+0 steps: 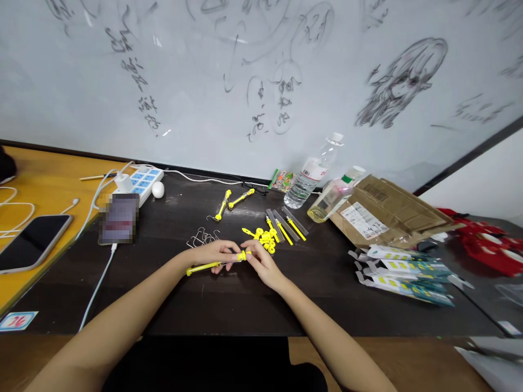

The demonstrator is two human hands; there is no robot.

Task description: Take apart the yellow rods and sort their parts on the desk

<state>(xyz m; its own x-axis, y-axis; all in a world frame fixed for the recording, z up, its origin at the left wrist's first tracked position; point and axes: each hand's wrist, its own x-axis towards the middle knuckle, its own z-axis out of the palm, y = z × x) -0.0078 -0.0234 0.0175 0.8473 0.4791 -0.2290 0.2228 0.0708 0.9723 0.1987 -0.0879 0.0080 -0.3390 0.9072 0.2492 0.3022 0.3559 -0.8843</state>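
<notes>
My left hand (216, 253) is closed around a thin yellow rod-like tool (204, 267) that lies nearly level above the dark table (229, 299). My right hand (261, 262) pinches the yellow cap at the rod's right end (243, 255). Just beyond my hands lies a heap of small yellow parts (265, 238). Bent wire hooks (202, 237) lie to the left of my left hand. Two assembled yellow tools (232, 201) rest farther back. Several clear sleeves with yellow pieces (286, 224) lie to the right of the heap.
A stack of packaged items (402, 272) lies at the right. Two plastic bottles (316, 174) and cardboard packaging (384, 212) are at the back right. A power strip (143, 182), a charging phone (118, 218) and another phone (32, 239) are at the left. Red objects (486, 242) sit far right.
</notes>
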